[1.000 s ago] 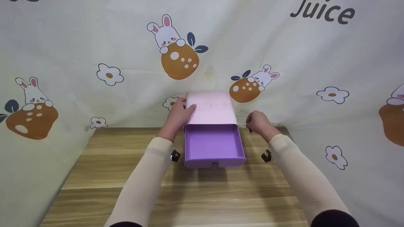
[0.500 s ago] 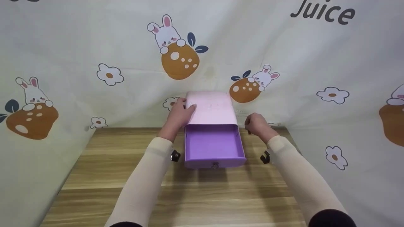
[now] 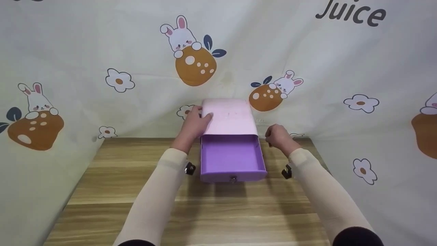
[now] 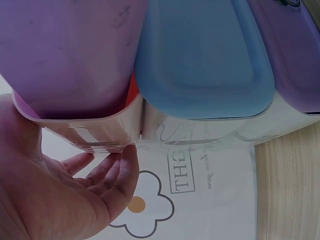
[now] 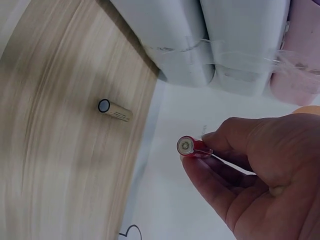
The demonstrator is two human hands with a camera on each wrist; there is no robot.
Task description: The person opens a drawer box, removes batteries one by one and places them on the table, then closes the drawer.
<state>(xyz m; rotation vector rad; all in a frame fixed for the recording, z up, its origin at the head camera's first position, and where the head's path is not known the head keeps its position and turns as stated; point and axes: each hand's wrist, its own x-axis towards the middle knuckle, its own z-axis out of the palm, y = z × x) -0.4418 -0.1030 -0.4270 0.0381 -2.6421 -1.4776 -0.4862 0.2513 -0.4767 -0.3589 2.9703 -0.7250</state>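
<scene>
A stack of drawers has a pale pink casing [image 3: 232, 119] on top, with its purple drawer [image 3: 232, 159] pulled out and a small knob [image 3: 233, 178] on the front. My left hand [image 3: 194, 123] grips the casing's left side, thumb on the top face. Under it, the left wrist view shows a blue drawer [image 4: 205, 55] and another purple drawer [image 4: 292, 55], both pushed in. To the right of the stack, my right hand [image 3: 279, 136] pinches a red battery [image 5: 194, 147] between thumb and fingers. A second, tan battery [image 5: 115, 110] lies on the table beside the stack.
The wood-grain table [image 3: 136, 191] runs back to a cloth backdrop [image 3: 143, 41] printed with rabbits and flowers. Clear tape [image 5: 240, 62] wraps the stacked casings. An orange-red edge [image 4: 132, 92] shows at the top drawer's side.
My right hand has sunk slightly and turned a little, still pinching the battery. The left hand and the open drawer have stayed put.
</scene>
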